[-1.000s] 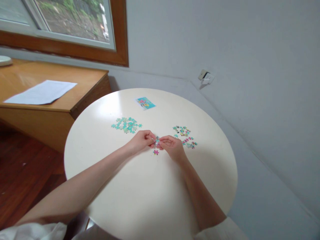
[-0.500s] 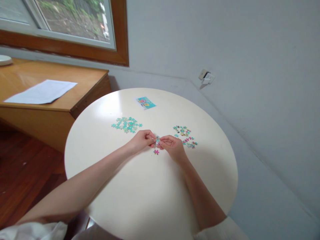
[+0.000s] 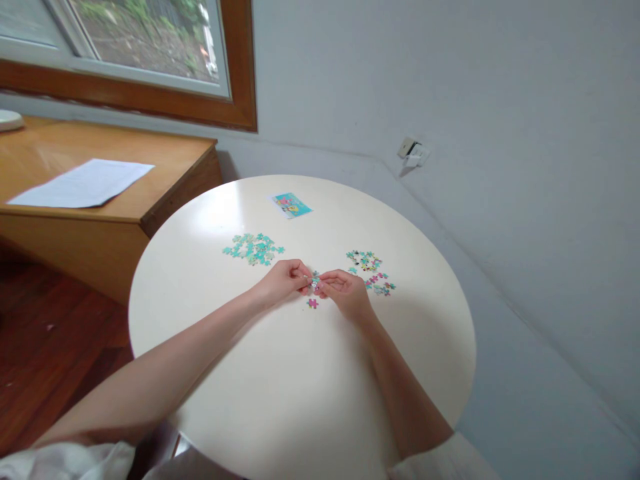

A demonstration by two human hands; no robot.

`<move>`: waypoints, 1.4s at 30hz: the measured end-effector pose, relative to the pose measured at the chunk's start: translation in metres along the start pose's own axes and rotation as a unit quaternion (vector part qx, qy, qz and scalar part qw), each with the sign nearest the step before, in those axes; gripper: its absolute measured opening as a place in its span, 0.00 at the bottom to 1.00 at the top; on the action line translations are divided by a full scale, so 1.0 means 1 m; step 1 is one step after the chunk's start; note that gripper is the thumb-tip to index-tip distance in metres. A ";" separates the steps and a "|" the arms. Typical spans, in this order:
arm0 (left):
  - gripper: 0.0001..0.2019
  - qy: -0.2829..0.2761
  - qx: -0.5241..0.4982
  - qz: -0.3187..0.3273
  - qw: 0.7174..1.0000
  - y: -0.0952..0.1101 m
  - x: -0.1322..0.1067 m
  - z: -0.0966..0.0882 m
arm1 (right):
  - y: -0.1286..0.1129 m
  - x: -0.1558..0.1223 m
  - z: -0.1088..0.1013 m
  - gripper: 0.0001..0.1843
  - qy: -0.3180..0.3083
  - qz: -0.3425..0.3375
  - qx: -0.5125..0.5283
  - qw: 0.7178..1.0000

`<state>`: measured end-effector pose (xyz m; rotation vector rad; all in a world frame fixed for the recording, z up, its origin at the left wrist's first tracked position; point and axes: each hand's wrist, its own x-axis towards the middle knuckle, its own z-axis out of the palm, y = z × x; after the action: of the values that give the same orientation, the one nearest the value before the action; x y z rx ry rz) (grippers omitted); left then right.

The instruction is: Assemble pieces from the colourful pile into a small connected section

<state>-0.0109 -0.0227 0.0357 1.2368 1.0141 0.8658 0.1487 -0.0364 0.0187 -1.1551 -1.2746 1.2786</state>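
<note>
My left hand (image 3: 290,277) and my right hand (image 3: 345,291) meet near the middle of a round white table (image 3: 300,387). Their fingertips pinch small jigsaw puzzle pieces (image 3: 315,283) between them, partly hidden by the fingers. Just below lies a loose pink puzzle piece (image 3: 313,304), flat on the table. To the left of my left hand spreads a pile of mostly turquoise puzzle pieces (image 3: 254,249). Beyond my right hand are more mixed pieces (image 3: 364,261), with some pink ones (image 3: 376,280) closer to it.
A small colourful picture card (image 3: 291,205) lies toward the table's far side. At the left stands a wooden desk (image 3: 185,157) with a sheet of paper (image 3: 83,183) on it, below a window. A wall socket with a plug (image 3: 414,153) is on the wall to the right.
</note>
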 end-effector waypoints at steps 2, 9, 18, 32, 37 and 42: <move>0.07 0.000 -0.003 -0.002 1.000 0.000 0.000 0.000 | 0.001 0.000 0.000 0.21 0.000 -0.002 0.000 1.000; 0.05 0.003 -0.007 -0.006 1.000 0.003 -0.002 0.001 | 0.000 0.000 0.000 0.22 0.000 0.000 0.007 1.000; 0.06 0.013 0.005 0.001 1.000 0.003 -0.002 0.003 | 0.001 0.000 0.001 0.21 -0.005 -0.001 0.006 1.000; 0.07 0.027 0.008 0.009 1.000 -0.001 0.000 0.005 | -0.003 -0.001 0.001 0.22 -0.010 0.016 0.009 1.000; 0.06 0.023 0.005 -0.003 1.000 0.001 -0.001 0.004 | -0.003 0.000 0.001 0.23 -0.009 0.010 0.007 1.000; 0.06 0.006 0.000 -0.001 1.000 0.002 -0.001 0.002 | -0.001 0.000 0.000 0.24 -0.010 0.008 0.005 1.000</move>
<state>-0.0091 -0.0246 0.0378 1.2313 1.0247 0.8726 0.1487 -0.0367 0.0200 -1.1510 -1.2751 1.3106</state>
